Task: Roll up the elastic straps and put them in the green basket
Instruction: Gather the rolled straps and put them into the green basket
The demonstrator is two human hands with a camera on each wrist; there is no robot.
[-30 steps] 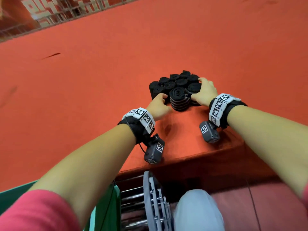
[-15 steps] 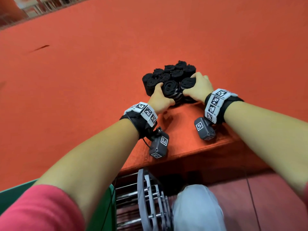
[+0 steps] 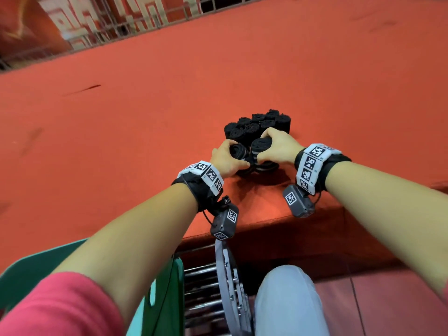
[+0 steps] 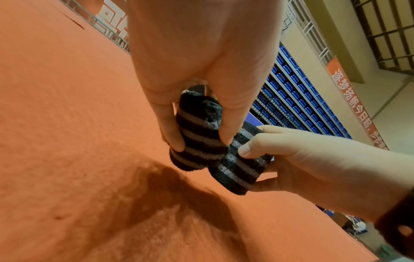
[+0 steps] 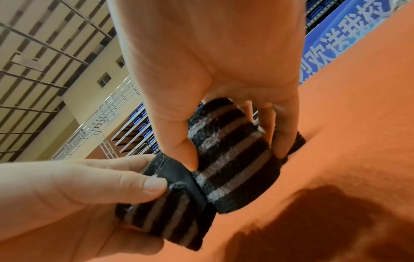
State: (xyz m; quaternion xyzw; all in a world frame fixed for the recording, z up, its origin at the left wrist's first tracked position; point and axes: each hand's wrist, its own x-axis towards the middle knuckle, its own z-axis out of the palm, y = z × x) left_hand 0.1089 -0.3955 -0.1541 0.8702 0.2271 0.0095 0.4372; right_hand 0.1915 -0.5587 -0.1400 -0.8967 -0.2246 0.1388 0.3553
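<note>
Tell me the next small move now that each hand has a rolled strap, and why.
Probably lift both rolls off the red mat and swing them back left to the green basket. The left hand grips one striped roll, and the right hand grips another. Both look fully wound and sit at the near edge of the pile.

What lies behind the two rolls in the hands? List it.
Behind the left hand's roll and the right hand's roll stands a cluster of black rolled straps on the red mat. The hands cover its near side.
</note>
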